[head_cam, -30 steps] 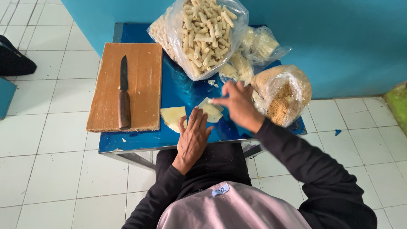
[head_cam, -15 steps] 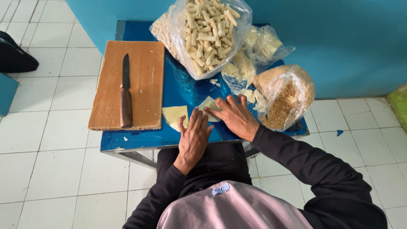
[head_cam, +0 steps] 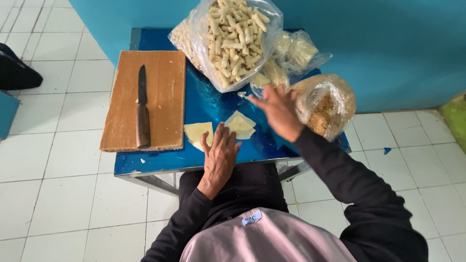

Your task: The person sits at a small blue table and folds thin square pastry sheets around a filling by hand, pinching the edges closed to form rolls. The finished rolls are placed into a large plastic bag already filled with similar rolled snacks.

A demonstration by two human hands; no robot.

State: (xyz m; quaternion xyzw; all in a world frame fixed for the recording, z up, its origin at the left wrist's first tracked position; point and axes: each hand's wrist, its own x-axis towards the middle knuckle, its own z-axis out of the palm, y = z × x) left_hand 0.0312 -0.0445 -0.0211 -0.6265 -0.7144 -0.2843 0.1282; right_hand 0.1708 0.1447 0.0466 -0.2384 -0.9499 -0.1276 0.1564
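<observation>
Lifting off the pale wrappers (head_cam: 239,124) at frame centre, the right hand (head_cam: 277,109) now hovers open-fingered, grip released; the left hand (head_cam: 221,154) stays flat on the blue tabletop (head_cam: 213,104), grasping nothing.

Left hand (head_cam: 220,157) flat beside pale wrappers (head_cam: 239,124) (right hand (head_cam: 279,110) raised).

My right hand (head_cam: 277,110), right of centre, is smeared by motion, so I cannot tell whether its fingers pinch anything. My left hand (head_cam: 221,155) lies flat and covers the near corner of a pale wrapper sheet (head_cam: 198,133). The big clear bag of rolls (head_cam: 232,36) is cut off by the top edge. Behind it, the smaller bags (head_cam: 292,53) are partly hidden. At far left a dark object (head_cam: 14,70) runs off the frame; I cannot identify it.
</observation>
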